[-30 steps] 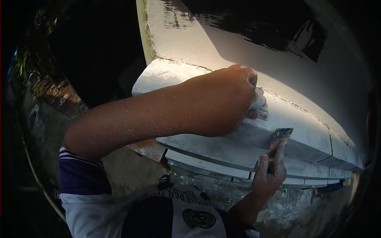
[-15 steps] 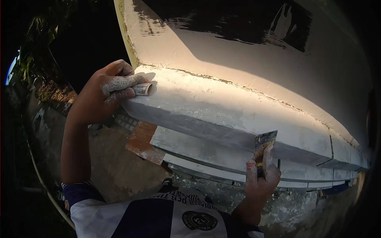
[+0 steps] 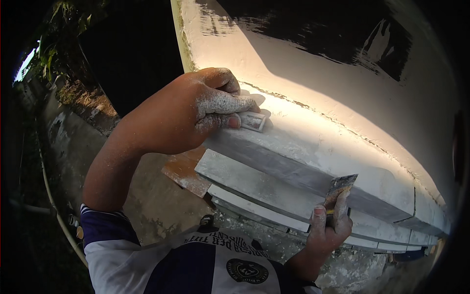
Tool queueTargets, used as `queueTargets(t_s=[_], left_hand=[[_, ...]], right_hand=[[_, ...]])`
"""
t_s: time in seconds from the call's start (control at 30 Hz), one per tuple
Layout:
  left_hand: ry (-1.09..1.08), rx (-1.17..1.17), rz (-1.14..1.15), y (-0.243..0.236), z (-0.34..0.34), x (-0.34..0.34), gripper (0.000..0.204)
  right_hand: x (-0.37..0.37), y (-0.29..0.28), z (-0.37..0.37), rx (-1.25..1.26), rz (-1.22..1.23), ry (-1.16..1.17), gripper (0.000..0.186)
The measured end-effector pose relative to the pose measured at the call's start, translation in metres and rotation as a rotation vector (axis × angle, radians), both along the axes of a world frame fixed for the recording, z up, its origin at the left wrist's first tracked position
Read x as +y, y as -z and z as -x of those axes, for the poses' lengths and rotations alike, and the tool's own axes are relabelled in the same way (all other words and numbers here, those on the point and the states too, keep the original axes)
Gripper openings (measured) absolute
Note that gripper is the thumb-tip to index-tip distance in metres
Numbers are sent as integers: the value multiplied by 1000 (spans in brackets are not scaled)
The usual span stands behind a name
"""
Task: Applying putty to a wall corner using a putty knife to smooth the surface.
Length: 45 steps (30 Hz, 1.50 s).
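Note:
Bent at the wrist, my left hand [image 3: 208, 110] is closed on a folded piece of sandpaper [image 3: 253, 121], grey-white with dust. It presses the paper on the top of a pale plastered ledge [image 3: 313, 152], near the ledge's left end. White powder coats the thumb and fingers. Below the ledge's front edge, my right hand [image 3: 330, 230] is wrapped round a putty knife [image 3: 341, 188]. The knife's stained blade points up, in front of the ledge's front face; whether it touches the face I cannot tell. Most of its handle is hidden in my fingers.
Behind the ledge rises a pale wall [image 3: 323, 83] with a dark painted patch [image 3: 318, 29]. Lower pale steps [image 3: 254, 179] run under the ledge, beside a brown board [image 3: 183, 171]. A hose or pipe [image 3: 54, 201] lies on the ground at left, near plants [image 3: 51, 46].
My left hand has slid the sandpaper rightward along the ledge from its left end. The view has shifted, and my right hand still holds the putty knife below the ledge.

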<state>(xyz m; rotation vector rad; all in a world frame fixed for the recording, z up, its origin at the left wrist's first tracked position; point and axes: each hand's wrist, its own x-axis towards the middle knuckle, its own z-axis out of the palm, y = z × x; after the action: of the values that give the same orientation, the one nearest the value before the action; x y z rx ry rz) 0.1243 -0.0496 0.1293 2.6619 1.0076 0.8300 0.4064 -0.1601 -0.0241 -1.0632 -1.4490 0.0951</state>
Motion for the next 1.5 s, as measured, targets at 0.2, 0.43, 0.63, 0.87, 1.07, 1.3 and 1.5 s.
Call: queueTargets(t_s=[0.2, 0.43, 0.63, 0.87, 1.07, 1.3, 1.5], left_hand=[[-150, -31, 24, 1, 28, -2, 28], [-24, 68, -80, -2, -54, -21, 30], [-95, 39, 7, -2, -17, -12, 29], [-242, -36, 123, -9, 25, -9, 32], [-43, 64, -28, -3, -64, -14, 30], [-8, 25, -13, 1, -54, -15, 27], [-76, -18, 124, -9, -18, -24, 29]], right_hand=[[2, -11, 0, -72, -20, -100, 58], [0, -14, 2, -55, -23, -65, 57], [-2, -19, 1, -31, 11, -43, 51], [-1, -16, -5, -55, -1, -98, 47], [0, -14, -1, -13, -27, -107, 48], [-4, -12, -2, 11, 21, -112, 49], [-11, -6, -6, -22, 37, -92, 50]])
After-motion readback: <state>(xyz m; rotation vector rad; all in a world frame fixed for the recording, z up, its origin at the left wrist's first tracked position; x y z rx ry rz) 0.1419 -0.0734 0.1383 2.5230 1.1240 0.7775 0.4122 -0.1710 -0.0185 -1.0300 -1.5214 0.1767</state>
